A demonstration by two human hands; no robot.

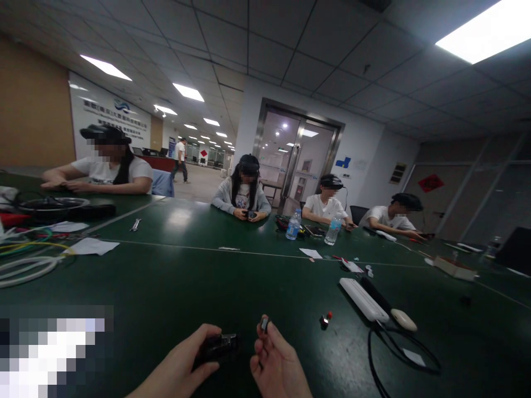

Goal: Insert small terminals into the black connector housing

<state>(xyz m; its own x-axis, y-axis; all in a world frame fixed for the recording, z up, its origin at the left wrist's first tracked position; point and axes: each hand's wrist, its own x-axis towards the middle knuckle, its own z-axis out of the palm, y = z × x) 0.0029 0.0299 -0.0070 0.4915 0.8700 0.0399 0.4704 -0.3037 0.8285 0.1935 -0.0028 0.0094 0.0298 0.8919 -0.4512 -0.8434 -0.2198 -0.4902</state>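
Note:
My left hand point(186, 359) is closed around a dark, boxy object point(222, 348) with a shiny part along its top, low in the middle of the view. Its kind is not clear from here. To the right of it, my right hand point(277, 359) pinches a small block point(264, 324) with a pale grey face and dark edges between thumb and forefinger. The two held things are apart. A small black, red and silver piece point(324, 320) lies on the green table point(298, 293), beyond my right hand.
A white power strip point(363, 298), a cream rounded object point(404, 319) and a looped black cable point(431, 354) lie at right. Two water bottles point(293, 225) stand farther back. Coiled cables point(29, 271) and a wrench point(135, 224) are at left. Several people sit around the table.

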